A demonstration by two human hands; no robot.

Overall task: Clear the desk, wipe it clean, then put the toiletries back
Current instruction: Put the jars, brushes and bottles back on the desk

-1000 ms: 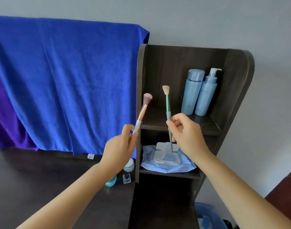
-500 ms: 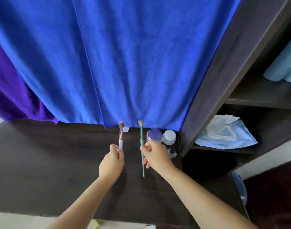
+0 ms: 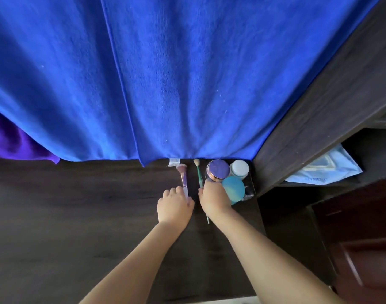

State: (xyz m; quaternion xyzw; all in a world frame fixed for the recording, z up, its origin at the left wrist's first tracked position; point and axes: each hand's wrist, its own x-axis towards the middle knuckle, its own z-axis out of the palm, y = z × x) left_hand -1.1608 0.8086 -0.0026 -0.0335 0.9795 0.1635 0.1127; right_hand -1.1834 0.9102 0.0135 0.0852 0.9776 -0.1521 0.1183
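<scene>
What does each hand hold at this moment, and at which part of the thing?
The left hand holds the pink brush at the lower end of its handle. The right hand holds the green brush around the middle of its handle.

Two bare forearms enter the head view from the bottom edge. Neither carries a sleeve on the part that shows, from the lower edge up to the wrist. The left hand (image 3: 174, 207) and the right hand (image 3: 214, 199) wear no glove. No ring, watch or bracelet shows on the wrists, though the fingers are small and a little blurred, so a thin ring could escape notice.
</scene>
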